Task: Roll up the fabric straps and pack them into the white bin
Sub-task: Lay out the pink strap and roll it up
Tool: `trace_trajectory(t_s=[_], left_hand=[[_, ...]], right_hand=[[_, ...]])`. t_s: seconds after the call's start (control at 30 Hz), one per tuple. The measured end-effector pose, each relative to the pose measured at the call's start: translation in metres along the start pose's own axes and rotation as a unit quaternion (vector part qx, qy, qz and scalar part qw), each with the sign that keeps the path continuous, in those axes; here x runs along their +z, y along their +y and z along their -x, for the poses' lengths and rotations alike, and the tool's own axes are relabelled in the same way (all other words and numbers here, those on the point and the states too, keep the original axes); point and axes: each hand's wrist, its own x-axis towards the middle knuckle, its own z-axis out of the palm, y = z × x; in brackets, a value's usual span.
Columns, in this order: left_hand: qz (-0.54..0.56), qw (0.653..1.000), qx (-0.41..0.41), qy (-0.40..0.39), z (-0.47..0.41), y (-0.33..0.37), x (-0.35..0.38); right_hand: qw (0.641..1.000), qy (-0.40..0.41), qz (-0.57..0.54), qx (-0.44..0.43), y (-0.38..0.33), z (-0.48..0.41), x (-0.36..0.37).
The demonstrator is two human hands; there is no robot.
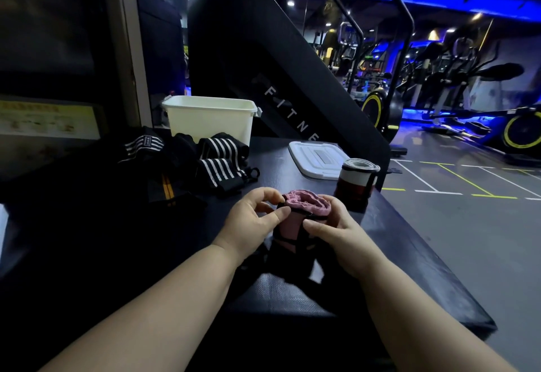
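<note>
A pink fabric strap (pixel 303 205), partly rolled with its coil end up, stands between my hands on the black padded platform (pixel 409 254); its black tail trails toward me. My left hand (pixel 254 221) pinches the roll's left edge with thumb and fingers. My right hand (pixel 333 231) curls round its right side. A finished red, white and black roll (pixel 355 180) stands upright just beyond my right hand. Several black straps with white stripes (pixel 219 164) lie loose at the platform's back left. The white bin (pixel 209 118) stands open behind them.
The bin's white lid (pixel 317 159) lies flat right of the bin. A black strap with orange stripes (pixel 167 188) lies left of centre. A large black stair machine (pixel 278 64) rises behind the platform. Gym floor with painted lines and exercise bikes spreads to the right.
</note>
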Motion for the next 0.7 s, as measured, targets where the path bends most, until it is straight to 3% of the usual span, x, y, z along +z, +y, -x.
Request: trace_trajectory(t_s=[0.33,0.47,0.6,0.7], left_hand=[[-0.057,0.993,0.021,-0.097,0.003,0.007,-0.004],[0.007,0.990,-0.018,-0.139,0.006,0.006,-0.005],[-0.030,0.988,-0.019,-0.153,0.005,0.003,-0.003],[-0.056,0.987,-0.018,-0.149,0.003,0.004,-0.005]], right_hand=[[0.999,0.019,0.037,-0.025,0.005,-0.001,0.000],[0.999,-0.017,0.042,-0.021,0.003,0.001,-0.001],[0.997,-0.082,-0.001,-0.004,-0.001,0.003,-0.005],[0.997,-0.070,0.007,-0.011,0.003,0.001,-0.008]])
